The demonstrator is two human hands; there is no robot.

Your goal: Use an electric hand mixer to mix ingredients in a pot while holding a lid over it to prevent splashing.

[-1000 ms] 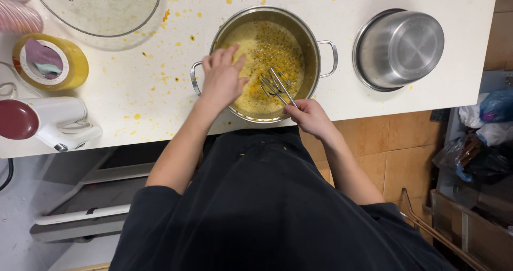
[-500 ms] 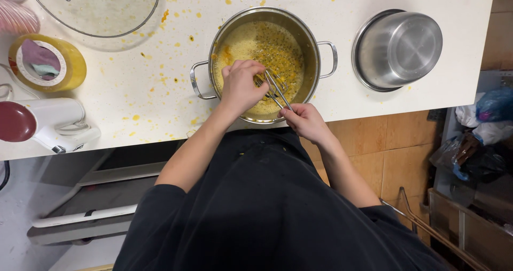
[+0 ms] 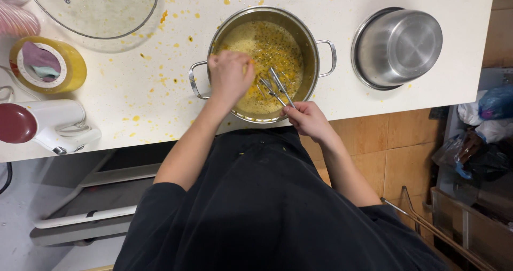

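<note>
A steel pot [image 3: 315,62] with two side handles stands on the white counter [image 3: 160,105] and holds yellow pulp with dark seeds. My left hand [image 3: 228,76] hangs over the pot's left side, fingers curled into the pulp; whether it grips anything is hidden. My right hand [image 3: 307,118] is at the pot's near rim, closed on the shafts of two metal mixer beaters [image 3: 271,86] whose heads dip into the pulp.
An upturned steel bowl [image 3: 398,46] sits right of the pot. A glass lid [image 3: 91,9], a yellow container [image 3: 48,65] and a white hand mixer [image 3: 48,126] lie to the left. Yellow splashes dot the counter. Bags and clutter [image 3: 481,137] are at the right.
My left hand has moved right, from the pot's left rim to over the pulp. The beaters and my right hand have shifted slightly.
</note>
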